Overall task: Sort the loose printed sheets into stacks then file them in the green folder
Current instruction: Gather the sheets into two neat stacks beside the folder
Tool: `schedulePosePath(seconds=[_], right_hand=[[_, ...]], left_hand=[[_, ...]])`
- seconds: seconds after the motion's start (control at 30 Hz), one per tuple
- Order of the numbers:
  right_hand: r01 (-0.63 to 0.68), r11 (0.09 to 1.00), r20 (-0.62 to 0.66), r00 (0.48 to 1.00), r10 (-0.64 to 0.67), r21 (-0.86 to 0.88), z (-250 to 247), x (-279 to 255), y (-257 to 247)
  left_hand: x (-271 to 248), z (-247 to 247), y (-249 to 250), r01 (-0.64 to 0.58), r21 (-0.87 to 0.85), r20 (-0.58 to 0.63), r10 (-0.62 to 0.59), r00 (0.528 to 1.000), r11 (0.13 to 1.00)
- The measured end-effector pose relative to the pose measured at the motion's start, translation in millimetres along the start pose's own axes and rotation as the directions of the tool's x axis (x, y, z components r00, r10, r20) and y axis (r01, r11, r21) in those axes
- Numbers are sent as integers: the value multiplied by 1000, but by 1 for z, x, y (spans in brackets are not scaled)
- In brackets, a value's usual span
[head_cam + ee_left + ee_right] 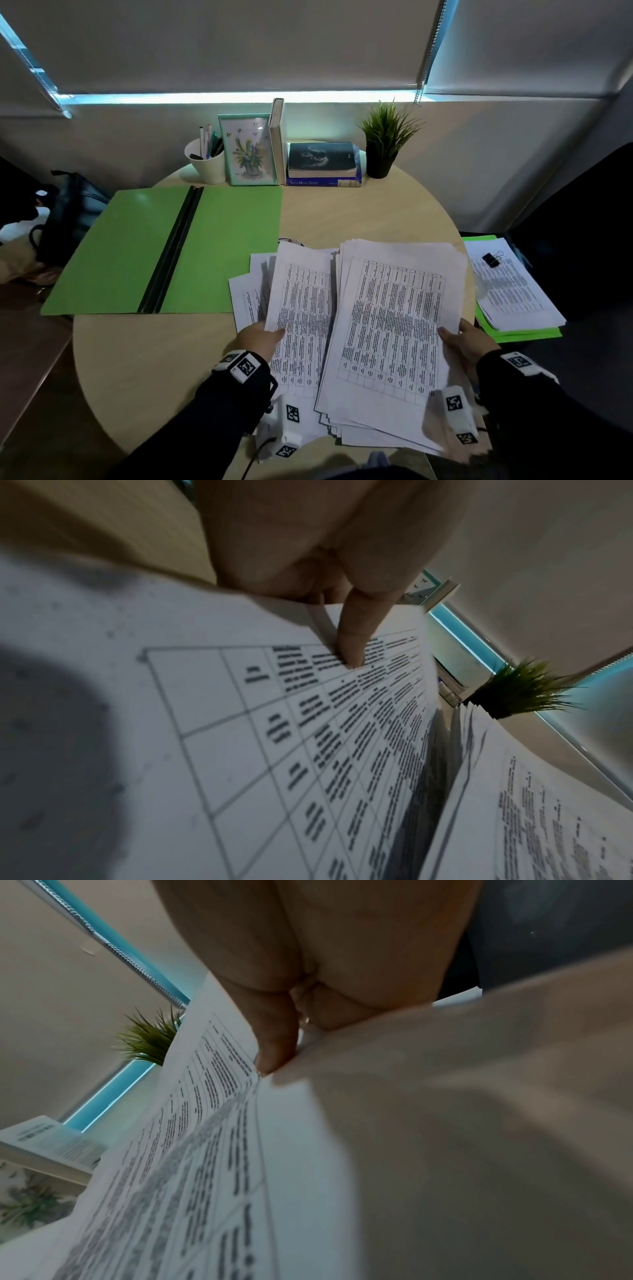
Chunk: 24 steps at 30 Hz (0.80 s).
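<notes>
White printed sheets (394, 329) fanned over round table (154, 370), beside open green folder (164, 250). Left hand (257, 339) pinching one sheaf; right hand (469, 339) pinching thicker stack. Risk: loose, uneven edges slipping, remixing stacks, sliding off table rim.

Legible text: hardly any.
Blue book (323, 182), bottom of flat pile: pale spine lettering, too blurred to read surely. Printed sheets (394, 325): tables of text, illegible. Wrist bands: square black-and-white coded markers (246, 367).
</notes>
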State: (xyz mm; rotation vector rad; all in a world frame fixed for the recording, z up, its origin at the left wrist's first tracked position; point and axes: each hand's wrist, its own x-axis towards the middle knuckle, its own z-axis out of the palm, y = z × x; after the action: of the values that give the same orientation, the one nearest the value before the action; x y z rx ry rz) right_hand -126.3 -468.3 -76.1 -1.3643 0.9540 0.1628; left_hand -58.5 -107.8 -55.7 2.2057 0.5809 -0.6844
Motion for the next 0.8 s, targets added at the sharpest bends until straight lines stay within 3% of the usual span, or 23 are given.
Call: schedulePosePath(seconds=[0.33, 0.57, 0.8], right_hand=[[-37, 999, 5, 999, 37, 24, -3, 7, 1], [-24, 1000, 0, 1000, 24, -16, -1, 1, -4], [-28, 999, 5, 1000, 28, -34, -2, 6, -3]], left_hand=[[4, -16, -32, 125, -224, -231, -178, 957, 966], [-2, -15, -21, 56, -200, -198, -96, 976, 978], [-10, -11, -9, -106, -135, -282, 64, 957, 985]])
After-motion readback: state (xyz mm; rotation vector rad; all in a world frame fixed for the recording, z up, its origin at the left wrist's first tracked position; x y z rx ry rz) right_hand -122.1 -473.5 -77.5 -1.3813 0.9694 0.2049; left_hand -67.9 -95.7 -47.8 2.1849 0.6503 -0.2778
